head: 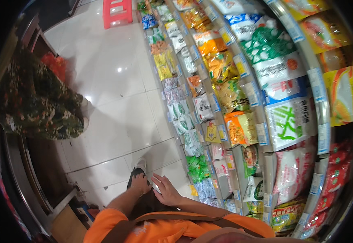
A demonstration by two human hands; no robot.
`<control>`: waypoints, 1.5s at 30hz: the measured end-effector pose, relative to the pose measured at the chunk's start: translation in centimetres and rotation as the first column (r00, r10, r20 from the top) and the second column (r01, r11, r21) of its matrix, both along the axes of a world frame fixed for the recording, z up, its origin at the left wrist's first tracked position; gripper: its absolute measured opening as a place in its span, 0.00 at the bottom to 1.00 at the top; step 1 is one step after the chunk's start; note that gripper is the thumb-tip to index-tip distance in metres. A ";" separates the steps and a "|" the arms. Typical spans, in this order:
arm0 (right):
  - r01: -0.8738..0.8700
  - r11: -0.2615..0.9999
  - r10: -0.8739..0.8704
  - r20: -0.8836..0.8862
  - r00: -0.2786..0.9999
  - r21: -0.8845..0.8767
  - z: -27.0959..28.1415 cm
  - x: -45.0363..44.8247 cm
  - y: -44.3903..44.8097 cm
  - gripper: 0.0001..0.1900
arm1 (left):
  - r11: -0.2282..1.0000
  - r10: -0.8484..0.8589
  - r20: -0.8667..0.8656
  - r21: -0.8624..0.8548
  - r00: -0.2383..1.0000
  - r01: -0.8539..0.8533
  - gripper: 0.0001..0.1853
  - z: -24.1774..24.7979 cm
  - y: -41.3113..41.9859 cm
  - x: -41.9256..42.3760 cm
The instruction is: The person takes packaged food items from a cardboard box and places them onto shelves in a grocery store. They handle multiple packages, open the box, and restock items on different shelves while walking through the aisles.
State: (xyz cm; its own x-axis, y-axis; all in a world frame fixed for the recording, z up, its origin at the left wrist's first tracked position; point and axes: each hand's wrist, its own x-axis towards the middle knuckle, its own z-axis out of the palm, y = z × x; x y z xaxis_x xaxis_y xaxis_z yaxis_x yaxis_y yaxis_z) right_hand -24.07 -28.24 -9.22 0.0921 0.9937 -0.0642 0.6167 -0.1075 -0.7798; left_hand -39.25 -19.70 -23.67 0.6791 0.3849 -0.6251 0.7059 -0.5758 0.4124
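Note:
My left hand (140, 184) hangs low in front of my body, over the dark trousers (146, 199), with nothing seen in it. Close beside it, my right hand (166, 190) is also without an object, its fingers stretched and apart. I cannot tell whether the left hand touches the trousers. To the right rises a tiered shop shelf with price tags; the green packets (198, 168) and pale blue packets (205, 188) on its lowest tier are nearest my right hand.
Tiled floor (112, 91) runs ahead. A person in camouflage clothing (42, 100) stands on the left, near a red plastic bag (55, 65). A red plastic stool (117, 13) stands at the far end. Higher tiers hold large white bags (289, 121) and yellow packages (345, 94).

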 end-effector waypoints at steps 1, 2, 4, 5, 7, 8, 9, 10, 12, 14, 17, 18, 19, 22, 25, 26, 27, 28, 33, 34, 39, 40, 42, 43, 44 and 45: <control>-0.031 1.000 0.031 0.035 0.999 -0.005 1.5 0.2 0.9 0.33 | 0.998 0.056 -0.044 0.025 0.997 -0.055 0.33 0.8 0.1 -0.8; -0.057 0.998 0.058 0.060 0.997 -0.017 3.0 0.4 1.7 0.33 | 0.998 0.069 -0.120 -0.003 0.990 -0.070 0.35 1.5 0.5 -1.4; -0.114 0.992 0.118 0.096 0.988 -0.053 6.0 0.5 3.5 0.33 | 0.980 0.122 -0.210 -0.129 0.970 -0.151 0.36 2.9 1.7 -3.4; -0.146 0.986 0.154 0.114 0.981 -0.075 7.5 0.8 4.5 0.34 | 0.967 0.155 -0.234 -0.165 0.960 -0.196 0.37 3.5 2.7 -4.1; -0.193 0.977 0.205 0.141 0.969 -0.093 10.5 1.6 6.7 0.34 | 0.917 0.218 -0.362 -0.241 0.906 -0.317 0.33 5.3 4.8 -5.8; -0.207 0.974 0.218 0.145 0.965 -0.091 12.0 1.7 7.8 0.34 | 0.886 0.302 -0.302 -0.261 0.904 -0.383 0.31 6.5 6.5 -6.7; -0.213 0.972 0.226 0.138 0.964 -0.102 13.3 1.8 8.9 0.34 | 0.850 0.382 -0.243 -0.286 0.891 -0.443 0.29 8.2 8.3 -7.4; -0.216 0.972 0.229 0.156 0.961 -0.099 14.6 1.9 10.0 0.34 | 0.805 0.455 -0.210 -0.318 0.865 -0.500 0.27 10.2 10.3 -7.2; -0.201 0.975 0.215 0.174 0.961 -0.096 16.6 2.6 12.0 0.34 | 0.560 0.722 -0.074 -0.522 0.688 -0.644 0.21 15.9 15.3 -5.7; -0.156 0.984 0.167 0.159 0.973 -0.080 18.2 3.3 13.5 0.35 | 0.316 0.890 0.022 -0.749 0.456 -0.582 0.18 24.4 20.6 -3.0; -0.099 0.991 0.116 0.211 0.971 -0.088 20.4 5.1 14.7 0.34 | 0.279 0.940 0.264 -0.959 0.218 -0.045 0.19 40.6 26.1 0.5; -0.046 0.997 0.058 0.196 0.979 -0.062 21.1 5.7 14.9 0.33 | 0.328 0.916 0.365 -0.920 0.166 0.217 0.21 46.1 26.7 0.6; -0.027 0.997 0.043 0.215 0.976 -0.074 21.8 6.4 15.1 0.33 | 0.364 0.892 0.445 -0.811 0.078 0.458 0.24 51.4 27.0 0.1; 0.058 0.996 -0.040 0.244 0.969 -0.067 23.5 8.9 15.7 0.32 | 0.156 0.615 0.780 0.023 -0.116 0.987 0.30 62.9 29.8 0.9; 0.160 0.985 -0.135 0.270 0.953 -0.072 24.1 11.6 16.2 0.31 | 0.035 0.592 0.771 0.268 -0.236 0.963 0.10 68.2 31.5 2.3; 0.164 0.985 -0.140 0.295 0.945 -0.056 24.0 12.7 16.4 0.30 | 0.110 0.542 0.789 0.275 -0.290 0.955 0.04 69.2 32.3 2.0; 0.204 0.970 -0.158 0.293 0.943 -0.133 23.7 13.7 16.9 0.30 | 0.200 0.571 0.757 0.246 -0.318 0.948 0.05 69.3 32.3 2.4; 0.231 0.963 -0.184 0.288 0.940 -0.139 23.4 14.7 17.6 0.30 | 0.290 0.594 0.726 0.207 -0.346 0.934 0.06 69.2 32.4 2.6; 0.227 0.962 -0.189 0.238 0.953 -0.148 22.6 19.9 25.4 0.29 | 0.449 0.547 0.731 0.156 -0.408 0.880 0.09 67.2 38.8 6.3; 0.251 0.957 -0.212 0.241 0.947 -0.146 23.2 20.8 27.6 0.29 | 0.478 0.524 0.737 0.160 -0.427 0.863 0.09 67.3 40.9 7.5; 0.236 0.964 -0.257 0.210 0.943 0.118 28.5 25.4 40.3 0.28 | 0.542 0.472 0.783 0.106 -0.406 0.834 0.08 68.8 51.2 11.8; 0.193 0.965 -0.233 0.238 0.943 0.179 29.9 26.2 42.6 0.28 | 0.624 0.461 0.751 0.105 -0.473 0.775 0.07 68.8 52.0 12.5; 0.149 0.953 -0.223 0.279 0.934 0.263 32.9 27.6 46.3 0.28 | 0.615 0.466 0.741 0.122 -0.484 0.779 0.08 68.2 54.9 14.0; 0.144 0.944 -0.235 0.296 0.926 0.298 34.1 28.0 48.1 0.28 | 0.598 0.472 0.735 0.138 -0.486 0.790 0.09 67.7 56.6 14.6; 0.139 0.934 -0.246 0.313 0.917 0.328 35.4 28.5 49.8 0.28 | 0.576 0.479 0.731 0.157 -0.486 0.803 0.09 67.1 58.2 15.4; 0.130 0.920 -0.258 0.322 0.911 0.369 36.6 29.1 51.2 0.27 | 0.552 0.488 0.724 0.178 -0.488 0.815 0.10 66.5 60.1 16.1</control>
State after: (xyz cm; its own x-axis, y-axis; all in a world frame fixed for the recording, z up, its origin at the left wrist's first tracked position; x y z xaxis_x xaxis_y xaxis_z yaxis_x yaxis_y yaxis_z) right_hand 5.04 22.94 27.41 0.2386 0.9095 0.3403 0.8533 -0.0291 -0.5206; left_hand -23.18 40.36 42.82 0.1776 0.1208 0.9766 -0.9428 0.3055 0.1337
